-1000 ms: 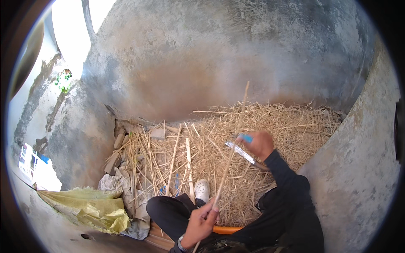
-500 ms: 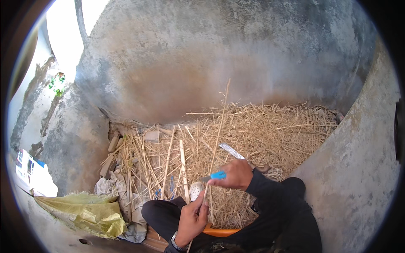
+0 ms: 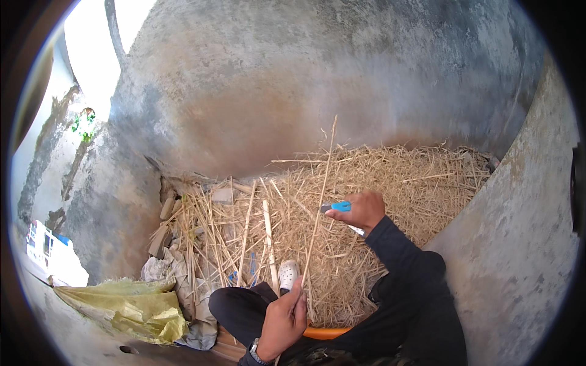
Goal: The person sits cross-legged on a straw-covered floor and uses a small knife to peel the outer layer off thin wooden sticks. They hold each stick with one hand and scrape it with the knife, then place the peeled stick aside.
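Observation:
Near the bottom of the view, my left hand (image 3: 284, 322) is closed around the lower part of a long, thin bamboo strip (image 3: 321, 198). The strip slants up and slightly right, over the straw toward the wall. My right hand (image 3: 361, 211) grips a blue-handled knife (image 3: 340, 207) beside the strip's middle. Its short dark blade points left, close to the strip; whether they touch I cannot tell. A white, long flat thing (image 3: 356, 230) pokes out from under my right hand, mostly covered.
Pale shavings (image 3: 415, 189) are heaped against the grey concrete wall (image 3: 342, 79). Several longer strips (image 3: 269, 235) lie left of the heap. A yellow woven sack (image 3: 131, 311) is at lower left. A white clog (image 3: 288, 274) shows beyond my left hand, and an orange edge (image 3: 326, 333) below.
My right hand and the knife have moved up and away from my left hand, along the strip. My left hand keeps its hold, shifted very slightly.

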`<action>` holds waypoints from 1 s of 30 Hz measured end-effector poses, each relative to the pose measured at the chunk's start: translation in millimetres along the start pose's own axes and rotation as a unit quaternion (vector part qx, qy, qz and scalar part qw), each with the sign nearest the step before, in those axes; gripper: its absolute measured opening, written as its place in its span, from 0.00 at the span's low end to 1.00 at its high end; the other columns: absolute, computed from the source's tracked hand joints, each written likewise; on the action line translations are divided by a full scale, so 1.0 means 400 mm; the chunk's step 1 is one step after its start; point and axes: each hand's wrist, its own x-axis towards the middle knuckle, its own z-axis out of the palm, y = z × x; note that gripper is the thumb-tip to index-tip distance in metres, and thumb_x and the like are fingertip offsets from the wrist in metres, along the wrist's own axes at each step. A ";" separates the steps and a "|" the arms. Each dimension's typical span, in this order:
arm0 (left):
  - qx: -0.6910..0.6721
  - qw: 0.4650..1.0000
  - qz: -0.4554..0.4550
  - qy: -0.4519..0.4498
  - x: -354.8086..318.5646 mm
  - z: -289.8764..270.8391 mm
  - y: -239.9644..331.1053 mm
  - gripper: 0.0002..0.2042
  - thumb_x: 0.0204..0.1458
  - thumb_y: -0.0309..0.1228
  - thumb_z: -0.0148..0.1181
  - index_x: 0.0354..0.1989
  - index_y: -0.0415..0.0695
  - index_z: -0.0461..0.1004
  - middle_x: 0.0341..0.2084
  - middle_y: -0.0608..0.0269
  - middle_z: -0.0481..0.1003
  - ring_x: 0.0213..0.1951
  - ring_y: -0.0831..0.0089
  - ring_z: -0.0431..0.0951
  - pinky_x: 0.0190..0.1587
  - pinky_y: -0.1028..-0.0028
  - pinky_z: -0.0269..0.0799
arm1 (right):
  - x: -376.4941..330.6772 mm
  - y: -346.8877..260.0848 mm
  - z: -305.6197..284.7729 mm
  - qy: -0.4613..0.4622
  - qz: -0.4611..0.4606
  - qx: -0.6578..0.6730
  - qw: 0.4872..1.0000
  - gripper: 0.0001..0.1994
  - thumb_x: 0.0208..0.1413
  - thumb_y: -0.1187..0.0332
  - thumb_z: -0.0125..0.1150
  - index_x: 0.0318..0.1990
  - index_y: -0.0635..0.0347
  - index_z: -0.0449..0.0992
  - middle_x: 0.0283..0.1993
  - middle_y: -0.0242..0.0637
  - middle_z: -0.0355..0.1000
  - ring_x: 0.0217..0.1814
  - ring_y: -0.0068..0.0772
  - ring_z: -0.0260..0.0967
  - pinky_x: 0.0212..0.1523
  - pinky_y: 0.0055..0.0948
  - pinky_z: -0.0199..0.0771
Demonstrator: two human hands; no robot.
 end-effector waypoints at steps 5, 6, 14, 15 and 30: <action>-0.002 1.000 -0.022 -0.007 -0.024 -0.019 0.032 0.19 0.54 0.19 0.51 0.55 0.31 0.67 0.17 0.53 0.69 0.19 0.73 0.72 0.25 0.76 0.67 | -0.026 -0.018 0.019 0.020 0.034 0.051 0.998 0.40 0.43 0.22 0.45 0.10 0.54 0.73 0.07 0.34 0.62 0.10 0.34 0.65 0.13 0.33 0.63; 0.002 1.000 -0.014 -0.007 -0.033 -0.019 0.029 0.18 0.54 0.19 0.51 0.55 0.32 0.67 0.17 0.58 0.69 0.20 0.78 0.71 0.26 0.78 0.67 | -0.029 -0.017 0.009 0.012 0.034 0.054 0.998 0.40 0.42 0.22 0.45 0.10 0.54 0.73 0.07 0.33 0.62 0.10 0.35 0.65 0.13 0.34 0.63; 0.022 0.998 0.029 -0.043 -0.075 -0.007 0.024 0.19 0.54 0.19 0.51 0.56 0.32 0.66 0.16 0.59 0.68 0.19 0.81 0.69 0.25 0.79 0.65 | 0.030 0.132 0.008 0.090 0.120 -0.042 0.988 0.42 0.42 0.20 0.41 0.07 0.54 0.67 0.06 0.33 0.58 0.08 0.32 0.59 0.12 0.35 0.56; 0.012 0.998 0.037 -0.050 -0.094 0.005 0.029 0.19 0.55 0.20 0.51 0.56 0.32 0.67 0.16 0.61 0.68 0.19 0.81 0.68 0.24 0.80 0.65 | 0.044 0.182 0.004 0.089 0.139 -0.052 0.985 0.42 0.42 0.20 0.41 0.07 0.54 0.67 0.06 0.33 0.58 0.08 0.32 0.59 0.12 0.35 0.56; -0.027 0.996 0.044 -0.074 -0.166 -0.050 0.051 0.12 0.56 0.22 0.50 0.47 0.34 0.71 0.23 0.42 0.70 0.23 0.51 0.73 0.29 0.65 0.68 | 0.087 0.329 -0.020 0.107 0.166 -0.183 0.963 0.40 0.43 0.22 0.44 0.14 0.54 0.75 0.11 0.39 0.66 0.15 0.41 0.68 0.18 0.40 0.65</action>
